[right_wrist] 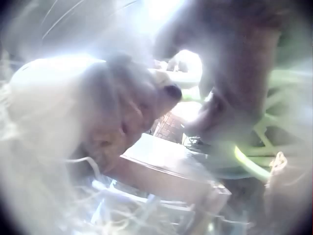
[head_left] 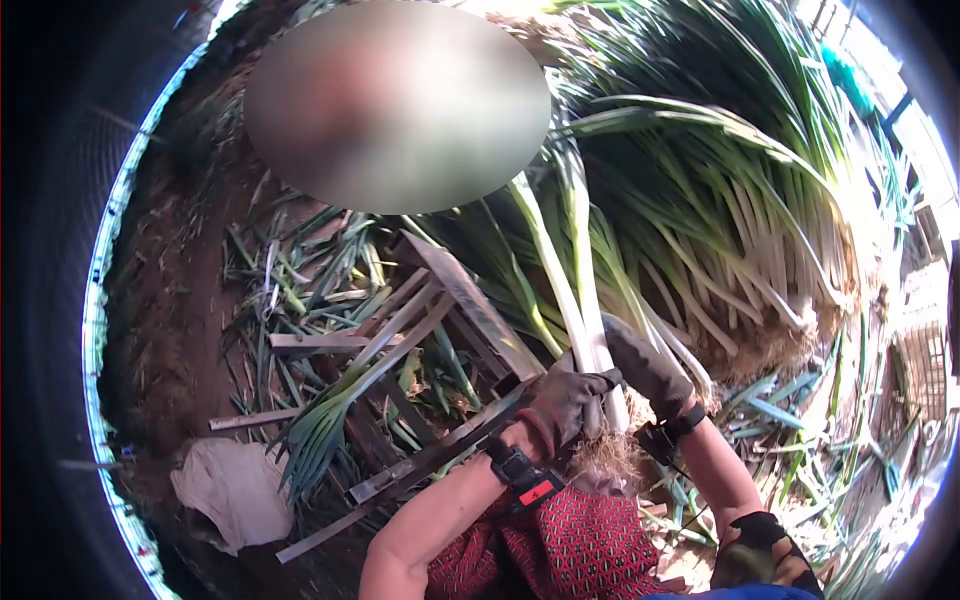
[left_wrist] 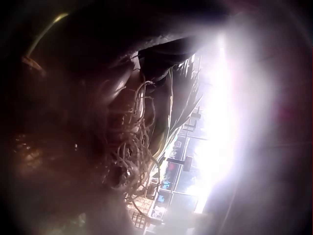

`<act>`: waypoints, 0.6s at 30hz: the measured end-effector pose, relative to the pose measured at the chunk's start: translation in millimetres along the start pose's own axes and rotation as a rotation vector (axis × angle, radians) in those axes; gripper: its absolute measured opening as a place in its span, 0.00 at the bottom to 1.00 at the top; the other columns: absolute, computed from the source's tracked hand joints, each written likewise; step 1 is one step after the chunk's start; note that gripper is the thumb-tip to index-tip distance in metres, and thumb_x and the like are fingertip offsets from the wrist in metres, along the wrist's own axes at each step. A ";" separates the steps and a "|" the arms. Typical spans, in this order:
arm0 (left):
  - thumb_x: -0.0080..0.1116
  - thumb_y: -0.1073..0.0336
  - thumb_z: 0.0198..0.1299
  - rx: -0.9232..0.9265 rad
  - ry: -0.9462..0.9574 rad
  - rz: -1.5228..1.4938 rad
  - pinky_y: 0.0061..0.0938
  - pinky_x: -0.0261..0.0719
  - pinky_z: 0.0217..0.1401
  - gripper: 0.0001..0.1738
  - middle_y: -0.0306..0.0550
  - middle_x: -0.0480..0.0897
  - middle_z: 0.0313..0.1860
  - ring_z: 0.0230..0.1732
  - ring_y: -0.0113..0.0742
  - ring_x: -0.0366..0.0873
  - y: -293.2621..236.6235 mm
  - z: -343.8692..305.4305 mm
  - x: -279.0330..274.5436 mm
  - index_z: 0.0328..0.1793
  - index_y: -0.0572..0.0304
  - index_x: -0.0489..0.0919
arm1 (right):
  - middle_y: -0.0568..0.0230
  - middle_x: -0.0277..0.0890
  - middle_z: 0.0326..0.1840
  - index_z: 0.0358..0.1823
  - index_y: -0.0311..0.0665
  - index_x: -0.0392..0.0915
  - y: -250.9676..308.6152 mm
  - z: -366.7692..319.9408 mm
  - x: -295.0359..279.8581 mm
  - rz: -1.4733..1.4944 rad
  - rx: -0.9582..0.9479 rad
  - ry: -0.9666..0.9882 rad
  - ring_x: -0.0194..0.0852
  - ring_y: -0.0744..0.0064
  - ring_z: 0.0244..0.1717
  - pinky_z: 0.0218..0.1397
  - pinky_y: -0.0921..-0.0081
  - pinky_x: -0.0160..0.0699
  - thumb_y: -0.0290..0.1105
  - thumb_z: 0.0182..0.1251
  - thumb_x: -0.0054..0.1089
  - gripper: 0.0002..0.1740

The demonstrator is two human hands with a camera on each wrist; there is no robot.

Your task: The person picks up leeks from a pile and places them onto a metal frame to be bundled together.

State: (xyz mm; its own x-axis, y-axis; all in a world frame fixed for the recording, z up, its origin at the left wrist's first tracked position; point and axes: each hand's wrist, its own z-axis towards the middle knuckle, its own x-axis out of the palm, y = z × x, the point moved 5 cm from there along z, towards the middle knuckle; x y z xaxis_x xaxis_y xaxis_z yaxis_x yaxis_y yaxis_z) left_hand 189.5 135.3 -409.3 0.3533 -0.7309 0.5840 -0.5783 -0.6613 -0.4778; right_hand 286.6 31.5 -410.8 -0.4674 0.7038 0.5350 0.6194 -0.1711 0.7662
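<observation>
Two long green onions stand upright in front of the person, white shafts low and green tops away. My gloved left hand grips the shafts just above the shaggy roots, its thumb across them. From the other side, my gloved right hand holds the same shafts a little higher; its fingertips are partly hidden behind them. In the right wrist view, the left glove faces the right glove with pale shafts between them. Tangled roots hang close in the left wrist view.
A large heap of green onions lies at the right. A slatted frame stands at the left with another green onion across it. Trimmed leaves litter the ground near a whitish sack. A crate stands far right.
</observation>
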 end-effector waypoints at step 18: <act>0.64 0.48 0.65 1.299 -0.698 1.467 0.50 0.69 0.70 0.41 0.56 0.73 0.68 0.69 0.48 0.70 -134.8 -356.5 -24.8 0.80 0.54 0.64 | 0.48 0.81 0.51 0.73 0.28 0.63 147.3 -35.1 317.1 -0.250 -0.023 0.611 0.85 0.61 0.41 0.47 0.67 0.89 0.23 0.65 0.59 0.34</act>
State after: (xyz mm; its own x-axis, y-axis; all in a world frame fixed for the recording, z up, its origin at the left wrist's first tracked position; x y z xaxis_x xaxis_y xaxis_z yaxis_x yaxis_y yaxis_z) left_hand -3.4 302.9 -125.4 0.5545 -0.4288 -0.7132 -0.0006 0.8568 -0.5156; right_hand 207.4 205.3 -115.8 -0.8734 0.2074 0.4406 0.4353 -0.0730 0.8973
